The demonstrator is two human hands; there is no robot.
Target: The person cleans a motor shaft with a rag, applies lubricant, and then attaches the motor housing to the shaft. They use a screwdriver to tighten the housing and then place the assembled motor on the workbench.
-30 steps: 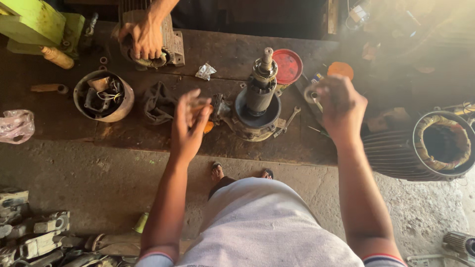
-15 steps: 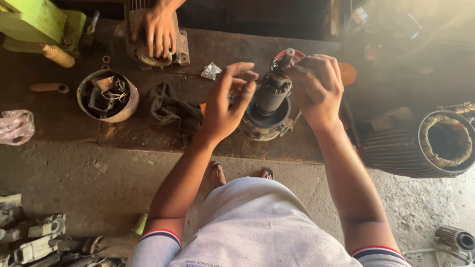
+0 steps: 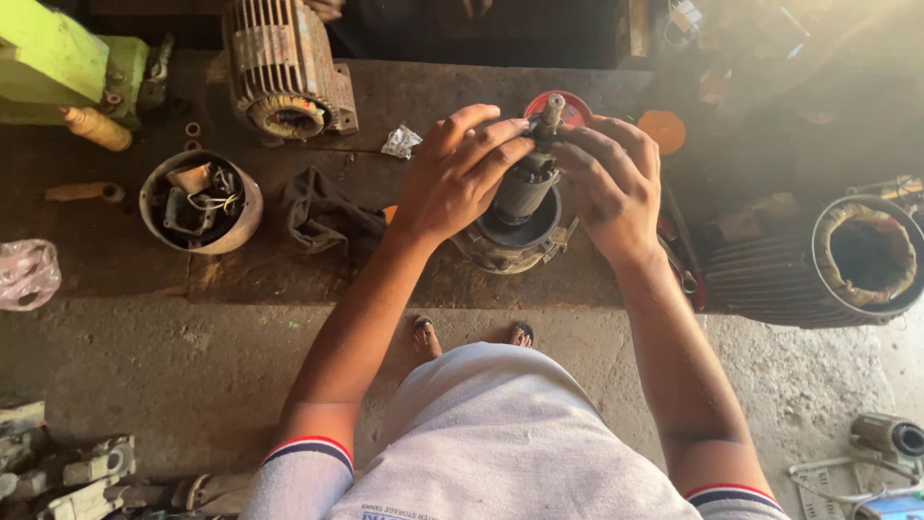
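Note:
A dark motor rotor (image 3: pixel 525 193) stands upright in a round end housing (image 3: pixel 505 246) on the grimy workbench (image 3: pixel 241 279). Its steel shaft (image 3: pixel 551 111) points up. My left hand (image 3: pixel 457 173) wraps the rotor's left side, fingers reaching toward the shaft. My right hand (image 3: pixel 611 183) holds the right side, fingertips at the shaft's top. A dark rag (image 3: pixel 322 217) lies just left of the housing.
A ribbed motor body (image 3: pixel 284 82) sits at the back, a round tin of parts and wires (image 3: pixel 200 202) to the left, a green machine (image 3: pixel 63 63) far left. A red lid (image 3: pixel 576 106) and orange disc (image 3: pixel 661 130) lie behind the rotor. A wound stator (image 3: pixel 837 260) lies right.
Both my hands came in from open air and closed around the upright rotor. Another person's hand on the ribbed motor at the back has drawn away.

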